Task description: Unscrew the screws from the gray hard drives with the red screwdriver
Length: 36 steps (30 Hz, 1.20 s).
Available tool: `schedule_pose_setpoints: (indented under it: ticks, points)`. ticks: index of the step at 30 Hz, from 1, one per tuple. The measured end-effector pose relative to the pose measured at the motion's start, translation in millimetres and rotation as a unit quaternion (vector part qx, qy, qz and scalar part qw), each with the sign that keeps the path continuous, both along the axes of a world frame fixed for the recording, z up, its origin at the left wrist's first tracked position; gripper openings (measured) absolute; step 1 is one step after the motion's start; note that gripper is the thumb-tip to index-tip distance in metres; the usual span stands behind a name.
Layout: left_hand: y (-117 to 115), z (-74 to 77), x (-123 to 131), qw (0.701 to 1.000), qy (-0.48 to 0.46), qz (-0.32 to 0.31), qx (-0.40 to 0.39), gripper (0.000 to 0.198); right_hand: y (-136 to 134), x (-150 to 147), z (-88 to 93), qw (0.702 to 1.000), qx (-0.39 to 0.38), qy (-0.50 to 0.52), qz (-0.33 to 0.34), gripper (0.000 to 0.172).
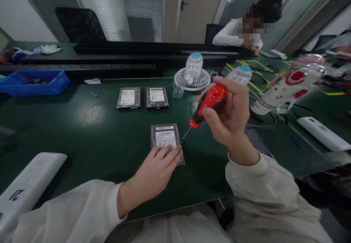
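On the green worktop two spare hard drives lie side by side, with a clear cup and a small white fan just to their right. A blue bin sits far left, a long white casing far right, and another person's white sleeve rests at the far edge.

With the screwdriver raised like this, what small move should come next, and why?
Probably lower the screwdriver tip onto the hard drive: the right hand holds it raised, tip angled toward the drive, which the left hand presses flat.
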<state>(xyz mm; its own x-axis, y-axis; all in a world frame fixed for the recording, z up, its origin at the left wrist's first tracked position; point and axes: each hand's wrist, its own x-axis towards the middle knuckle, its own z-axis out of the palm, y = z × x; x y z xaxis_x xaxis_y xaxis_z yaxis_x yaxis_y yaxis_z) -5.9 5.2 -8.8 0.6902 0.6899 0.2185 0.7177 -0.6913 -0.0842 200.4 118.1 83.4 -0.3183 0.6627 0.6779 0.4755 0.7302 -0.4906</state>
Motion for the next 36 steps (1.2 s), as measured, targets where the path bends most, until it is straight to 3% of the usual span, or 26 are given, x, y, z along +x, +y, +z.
schedule_pose_setpoints:
  ticks: [12,22,28,33,36]
  points:
    - [0.8,-1.0,-0.2,1.0,-0.005,0.0,-0.008,0.054,5.1,-2.5,-8.3,0.997,0.04,0.036,0.054,0.047]
    - [-0.1,0.1,-1.0,1.0,0.004,0.003,-0.015,0.056,15.2,-3.9,-12.1,0.987,0.076,0.084,0.114,0.052]
    - [0.8,-0.7,-0.9,1.0,0.005,0.003,-0.013,0.056,10.3,1.2,-0.6,0.993,0.065,0.05,0.082,0.05]
    - [0.4,-1.2,-1.6,1.0,0.001,0.001,-0.012,0.056,4.9,7.6,19.8,0.996,0.036,-0.02,0.078,0.041]
    - [0.1,-1.3,-2.0,1.0,0.0,0.001,-0.013,0.055,2.3,2.6,33.8,0.993,0.075,-0.087,0.031,0.033]
